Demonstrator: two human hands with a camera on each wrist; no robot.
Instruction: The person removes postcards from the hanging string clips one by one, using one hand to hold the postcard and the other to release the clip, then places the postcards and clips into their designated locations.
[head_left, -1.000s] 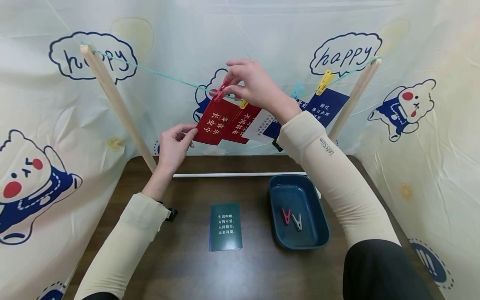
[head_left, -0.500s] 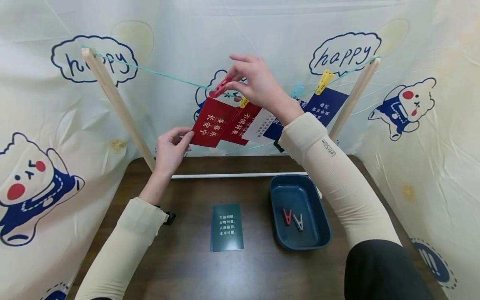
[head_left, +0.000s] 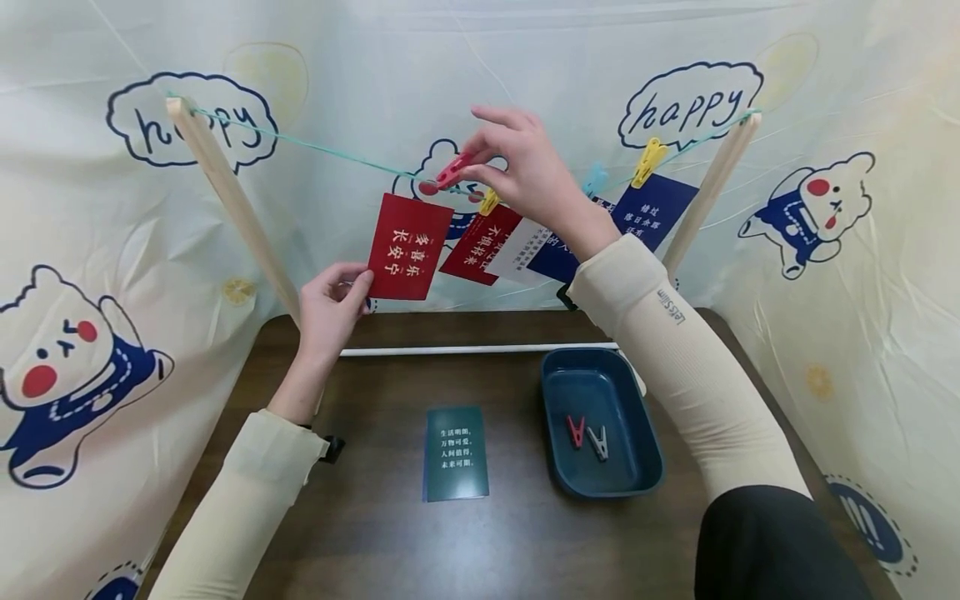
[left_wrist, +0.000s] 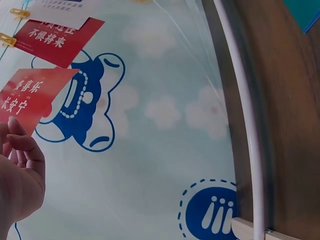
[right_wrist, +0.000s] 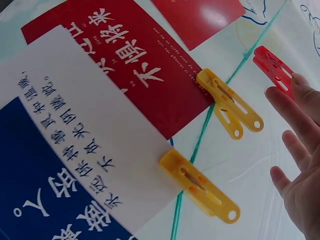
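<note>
My left hand (head_left: 328,312) pinches the lower left edge of a red card (head_left: 410,247), held apart from the green string (head_left: 337,153). In the left wrist view that card (left_wrist: 25,95) is between thumb and fingers. Between thumb and forefinger, my right hand (head_left: 525,171) grips a red clothespin (head_left: 453,171), off the card. The right wrist view shows the clothespin (right_wrist: 274,70) clear of the string. A second red card (head_left: 482,244) hangs from the string by a yellow clothespin (head_left: 489,202), beside a white card (head_left: 519,252) and blue cards (head_left: 651,210).
A blue tray (head_left: 600,482) with a red (head_left: 575,432) and a grey clothespin (head_left: 597,443) stands on the table at the right. A green card (head_left: 456,454) lies left of it. Wooden posts (head_left: 225,183) hold the string at both ends; a white bar (head_left: 480,350) crosses behind.
The red clothespin has come off the held card and moved right and up with my right hand. My left hand has drawn the card left and down, apart from the hanging red card.
</note>
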